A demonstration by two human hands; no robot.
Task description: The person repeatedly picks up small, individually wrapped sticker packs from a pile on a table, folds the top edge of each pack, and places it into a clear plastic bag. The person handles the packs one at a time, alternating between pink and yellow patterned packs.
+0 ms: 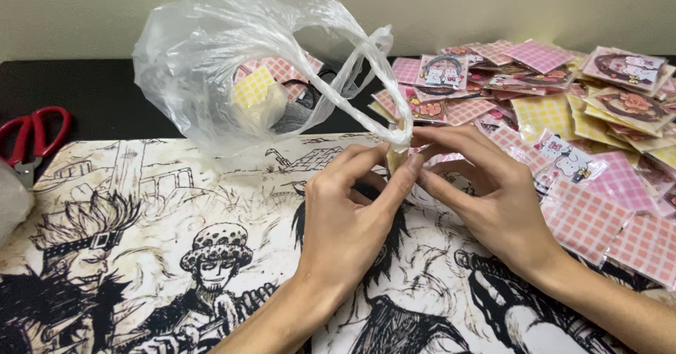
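A clear plastic bag (211, 65) stands puffed up on the illustrated desk mat (141, 206), with yellow and pink checked packets inside it. Its two handles (366, 79) stretch right and down to my fingers. My left hand (352, 213) and my right hand (486, 192) meet at the handle ends (400, 137), fingertips pinching the twisted plastic together. Both hands rest over the mat's middle.
A large heap of small pink, yellow and cartoon-printed packets (563, 115) covers the right side. Red-handled scissors (32, 139) lie at the far left on the black table (91, 93). A pale wall runs behind.
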